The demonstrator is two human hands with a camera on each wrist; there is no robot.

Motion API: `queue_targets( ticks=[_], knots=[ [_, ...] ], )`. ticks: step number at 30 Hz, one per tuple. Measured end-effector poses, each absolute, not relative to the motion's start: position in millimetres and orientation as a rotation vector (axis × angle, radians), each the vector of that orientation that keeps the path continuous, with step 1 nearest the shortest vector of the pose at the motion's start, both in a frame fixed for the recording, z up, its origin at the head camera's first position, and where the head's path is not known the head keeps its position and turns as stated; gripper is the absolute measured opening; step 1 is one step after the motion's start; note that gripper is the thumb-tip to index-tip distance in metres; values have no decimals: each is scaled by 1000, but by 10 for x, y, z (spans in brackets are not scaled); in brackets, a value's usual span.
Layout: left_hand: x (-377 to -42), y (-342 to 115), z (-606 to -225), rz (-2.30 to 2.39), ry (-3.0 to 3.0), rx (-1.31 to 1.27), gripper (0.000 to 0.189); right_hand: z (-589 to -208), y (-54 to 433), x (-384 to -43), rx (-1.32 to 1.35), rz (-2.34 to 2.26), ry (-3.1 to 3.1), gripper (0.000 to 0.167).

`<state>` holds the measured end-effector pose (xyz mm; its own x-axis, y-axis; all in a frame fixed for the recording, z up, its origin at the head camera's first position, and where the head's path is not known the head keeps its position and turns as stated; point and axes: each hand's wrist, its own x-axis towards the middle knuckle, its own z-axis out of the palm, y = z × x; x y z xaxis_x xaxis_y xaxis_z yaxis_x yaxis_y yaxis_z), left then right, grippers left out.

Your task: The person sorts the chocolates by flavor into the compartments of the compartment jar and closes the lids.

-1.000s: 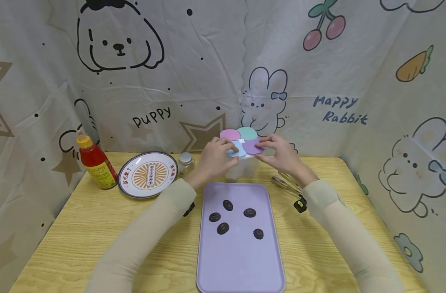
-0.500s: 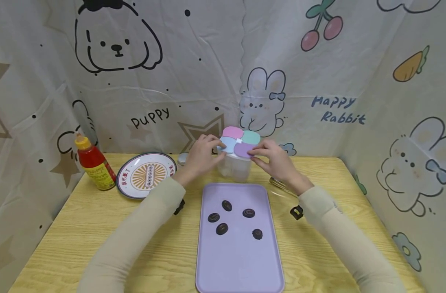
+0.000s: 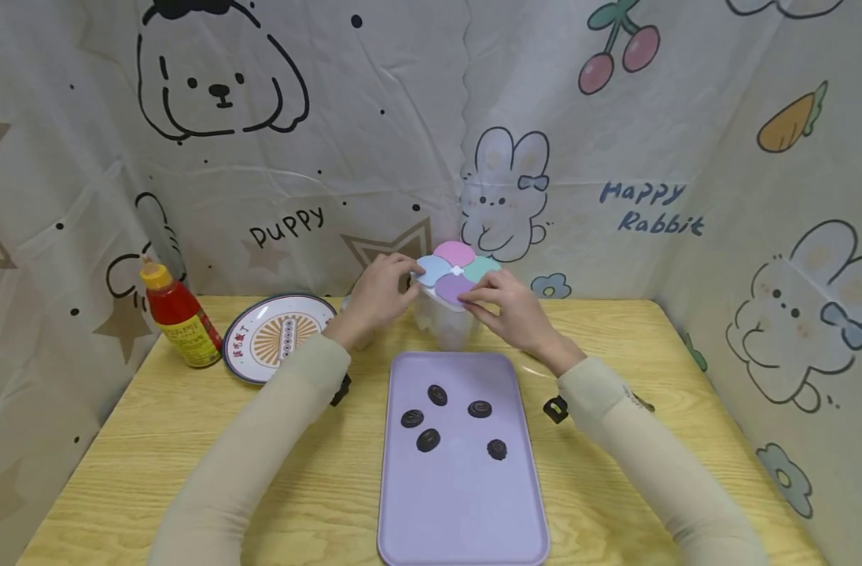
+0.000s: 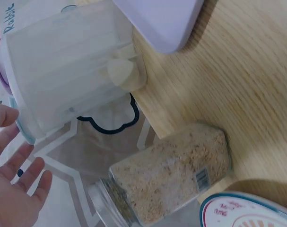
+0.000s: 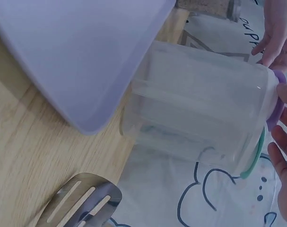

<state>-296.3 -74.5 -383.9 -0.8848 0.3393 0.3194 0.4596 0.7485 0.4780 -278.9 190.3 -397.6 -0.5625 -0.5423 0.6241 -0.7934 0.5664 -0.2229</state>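
A translucent plastic canister [image 3: 451, 326] stands upright behind the tray, topped by a flower-shaped lid [image 3: 456, 271] with pink, green, purple and blue petals. My left hand [image 3: 381, 291] pinches the edge of the blue petal, its other fingers spread apart in the left wrist view. Opposite it, my right hand [image 3: 512, 310] pinches the purple petal between thumb and fingers. In the left wrist view a pale lump [image 4: 123, 74] shows low through the canister wall [image 4: 63, 66]. Several dark, moulded, chocolate-like pieces [image 3: 428, 440] lie on the lilac tray [image 3: 466, 511].
On the left stand a red sauce bottle [image 3: 183, 318] with a yellow cap and a round patterned plate [image 3: 261, 346]. A glass jar of flakes [image 4: 171, 172] is between plate and canister. A slotted metal turner [image 5: 82, 201] lies to the right. A patterned cloth [image 3: 374, 157] hangs behind.
The flower lid has turned clockwise as seen from above, and the canister has shifted slightly left. Both hands have moved left with it, keeping hold of the lid's edges.
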Motion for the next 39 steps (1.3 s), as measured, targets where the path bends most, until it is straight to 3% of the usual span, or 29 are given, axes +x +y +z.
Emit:
queue_targets(
  ticks=[11, 27, 39],
  knots=[
    [-2875, -638, -3880, -845, -2581, -862, 23, -3894, 1966, -2869, 1075, 711, -2409, 23],
    [-2922, -612, -3922, -948, -2543, -831, 23, -3755, 1949, -2982, 1093, 878, -2421, 13],
    [-2958, -588, -3861, -1156, -2522, -723, 25, -3620, 1920, -3080, 955, 1002, -2449, 11]
  ],
)
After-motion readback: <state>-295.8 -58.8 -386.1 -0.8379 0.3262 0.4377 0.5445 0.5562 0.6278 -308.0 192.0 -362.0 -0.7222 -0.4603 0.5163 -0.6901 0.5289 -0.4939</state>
